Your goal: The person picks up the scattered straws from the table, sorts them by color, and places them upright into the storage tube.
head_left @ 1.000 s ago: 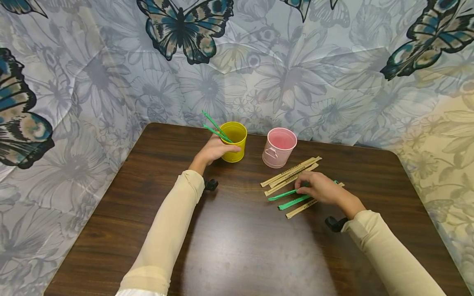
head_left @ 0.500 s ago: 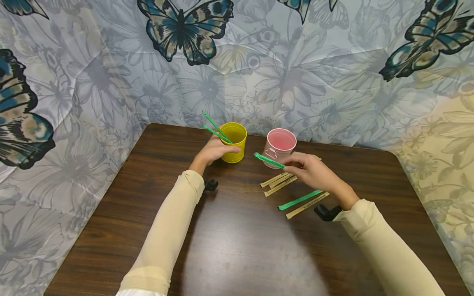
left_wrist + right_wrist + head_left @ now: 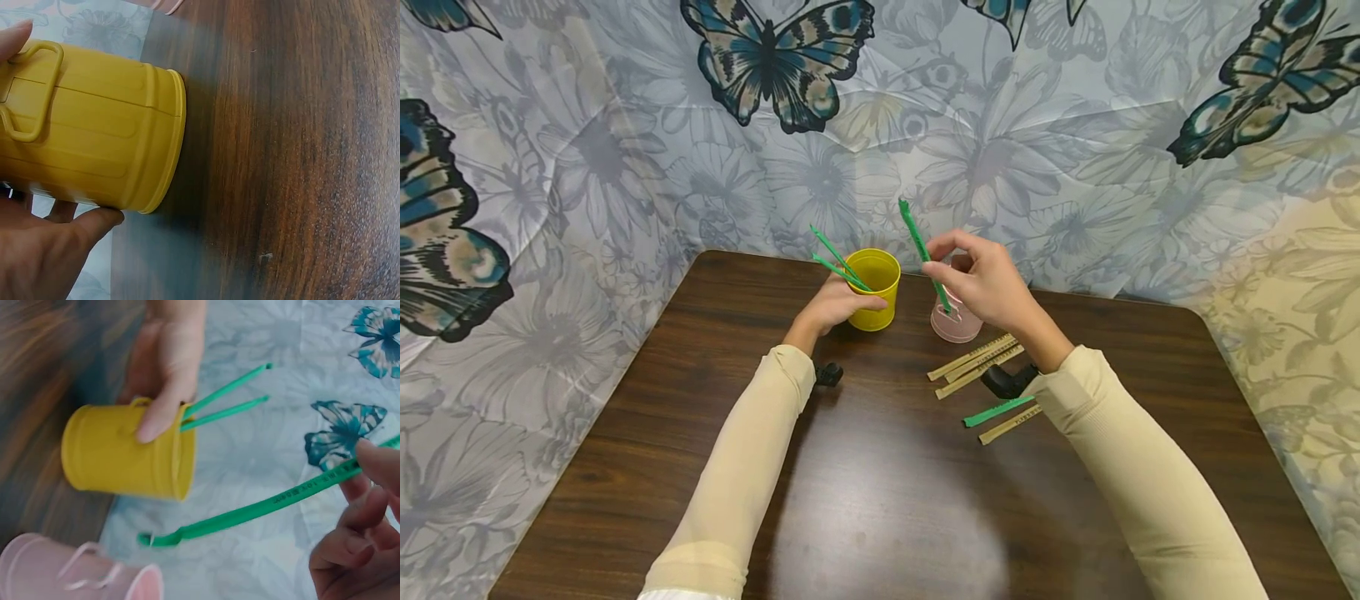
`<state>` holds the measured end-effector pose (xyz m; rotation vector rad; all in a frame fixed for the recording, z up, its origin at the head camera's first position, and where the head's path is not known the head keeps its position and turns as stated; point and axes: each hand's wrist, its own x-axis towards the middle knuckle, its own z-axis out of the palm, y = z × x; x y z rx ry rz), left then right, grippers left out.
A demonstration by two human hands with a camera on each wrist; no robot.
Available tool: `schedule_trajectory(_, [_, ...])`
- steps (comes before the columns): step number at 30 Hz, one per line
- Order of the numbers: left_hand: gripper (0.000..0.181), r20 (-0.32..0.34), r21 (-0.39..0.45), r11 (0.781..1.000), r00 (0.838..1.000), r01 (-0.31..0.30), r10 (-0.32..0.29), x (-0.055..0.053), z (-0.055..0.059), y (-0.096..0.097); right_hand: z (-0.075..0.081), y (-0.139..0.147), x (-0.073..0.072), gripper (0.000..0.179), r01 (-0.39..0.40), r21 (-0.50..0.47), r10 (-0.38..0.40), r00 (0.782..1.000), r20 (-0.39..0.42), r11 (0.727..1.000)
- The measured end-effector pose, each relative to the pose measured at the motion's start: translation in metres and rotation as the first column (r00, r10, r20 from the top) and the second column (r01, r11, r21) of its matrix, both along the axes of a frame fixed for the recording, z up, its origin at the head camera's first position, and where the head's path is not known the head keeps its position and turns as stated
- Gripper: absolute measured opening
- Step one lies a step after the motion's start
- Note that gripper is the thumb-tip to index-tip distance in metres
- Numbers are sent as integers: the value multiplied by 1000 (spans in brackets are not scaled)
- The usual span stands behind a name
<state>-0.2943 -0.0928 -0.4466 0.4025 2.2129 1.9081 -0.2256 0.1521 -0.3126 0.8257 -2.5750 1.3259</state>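
Observation:
My left hand holds the side of a small yellow metal bucket, with the thumb across its front. The bucket stands upright on the table. Two green wrapped straws lean out over its left rim. My right hand pinches another green wrapped straw between thumb and fingers, above the table. Printing shows along this straw in the right wrist view, and its lower end is pinched flat. Behind the straw and hand, a pink bucket is partly hidden.
Several tan paper-wrapped straws lie on the dark wooden table, near the pink bucket. One more green straw and a tan straw lie closer to me, partly under the right forearm. A butterfly-print cloth hangs behind.
My right hand has picked a green straw up from the table and carried it up and to the left, tilting it more upright. The left hand stays on the yellow bucket.

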Motion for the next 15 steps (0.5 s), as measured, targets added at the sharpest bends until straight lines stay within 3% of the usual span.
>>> schedule_trajectory(9, [69, 23, -49, 999, 1000, 8, -7, 1, 2, 0, 11, -39, -28, 17, 44, -102, -47, 999, -26, 994])
schedule_trajectory(15, [61, 24, -62, 998, 1000, -5, 6, 2, 1, -1, 3, -62, -49, 18, 34, -61, -37, 999, -34, 998])
